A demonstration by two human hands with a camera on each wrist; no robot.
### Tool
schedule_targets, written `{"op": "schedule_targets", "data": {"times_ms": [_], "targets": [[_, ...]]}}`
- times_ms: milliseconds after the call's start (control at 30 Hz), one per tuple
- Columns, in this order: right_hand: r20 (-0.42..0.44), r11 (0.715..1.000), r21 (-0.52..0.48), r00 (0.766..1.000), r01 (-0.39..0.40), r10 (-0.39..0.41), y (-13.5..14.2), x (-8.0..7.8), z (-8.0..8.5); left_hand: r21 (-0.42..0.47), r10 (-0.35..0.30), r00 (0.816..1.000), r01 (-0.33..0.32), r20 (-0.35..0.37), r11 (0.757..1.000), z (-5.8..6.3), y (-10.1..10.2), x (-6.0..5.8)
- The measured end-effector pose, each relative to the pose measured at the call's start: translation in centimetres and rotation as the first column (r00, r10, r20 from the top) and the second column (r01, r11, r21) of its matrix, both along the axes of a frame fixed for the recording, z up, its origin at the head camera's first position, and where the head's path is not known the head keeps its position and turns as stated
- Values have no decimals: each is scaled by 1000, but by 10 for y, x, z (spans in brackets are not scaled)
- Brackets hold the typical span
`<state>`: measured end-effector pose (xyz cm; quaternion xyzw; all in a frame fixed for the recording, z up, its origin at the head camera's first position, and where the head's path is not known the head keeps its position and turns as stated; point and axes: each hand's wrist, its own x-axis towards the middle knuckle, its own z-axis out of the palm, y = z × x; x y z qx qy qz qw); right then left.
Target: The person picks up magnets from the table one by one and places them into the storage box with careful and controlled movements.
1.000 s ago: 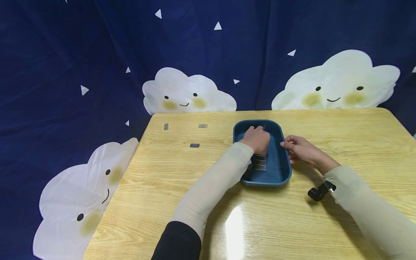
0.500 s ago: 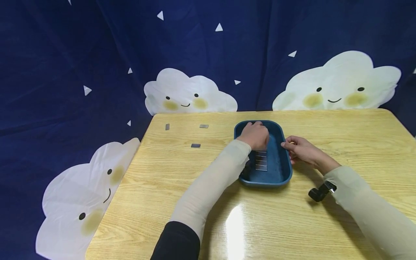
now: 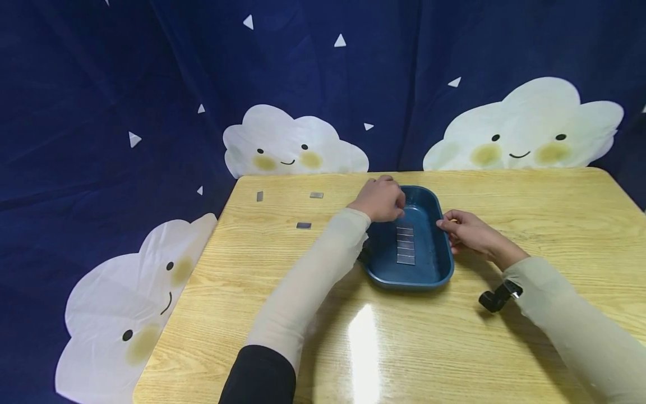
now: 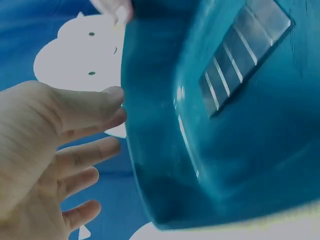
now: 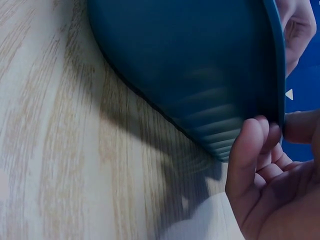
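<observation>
Blue tray (image 3: 428, 249): on the table (image 3: 242, 292), a row of metal plates (image 3: 406, 245) inside.
Left hand (image 3: 379, 200): I see it above the left rim, fingers loosely bent.
Right hand (image 3: 470, 234): outside the wall, thumb and fingers pinching the right rim.

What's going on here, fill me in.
A person is working at a wooden table with a blue bin. The right hand pinches the bin's right rim. The left hand is over its far left side, fingers relaxed, with nothing visible in its grasp. Inside the bin, small metallic plates lie in a neat row. Three more small pieces lie apart from one another on the table, left of the bin.
</observation>
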<state>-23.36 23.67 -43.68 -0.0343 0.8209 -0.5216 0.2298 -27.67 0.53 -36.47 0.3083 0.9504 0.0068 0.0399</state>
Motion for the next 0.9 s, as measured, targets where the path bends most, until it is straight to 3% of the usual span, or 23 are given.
{"op": "schedule_targets", "data": {"times_ms": [400,900], "targets": [[-14,1000,25,1000,-10,10,-3,3,5,62,68,997,-65,-37,996,26,-56,-12],[-9,1000,13,1000,-1,1,-3,4,5,26,178,984,-178,-8,984,32,-130,-19]]}}
